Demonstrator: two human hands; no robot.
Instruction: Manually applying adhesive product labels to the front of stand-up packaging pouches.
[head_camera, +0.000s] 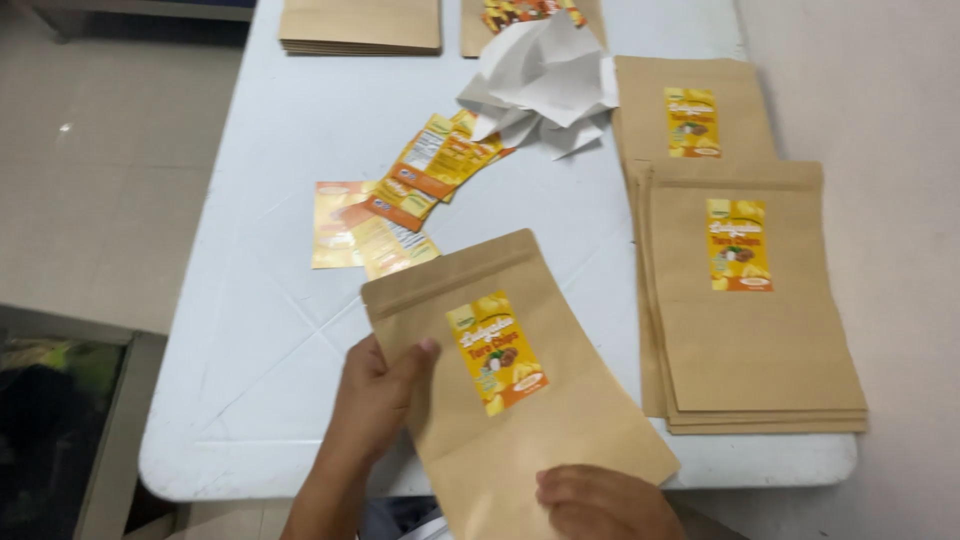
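Observation:
My left hand (375, 395) grips the left edge of a brown paper pouch (560, 420), thumb on its front. A yellow and orange label (497, 351) is stuck on the pouch's face. My right hand (600, 503) holds the pouch's bottom edge, at the frame's lower border. The pouch is tilted, over the near edge of the white table (280, 300).
A stack of labelled brown pouches (760, 340) lies at the right, another labelled stack (690, 110) behind it. Loose yellow-orange labels (400, 200) are scattered mid-table. Crumpled white backing paper (545, 80) sits beyond them. Plain pouches (360, 25) are stacked at the far edge.

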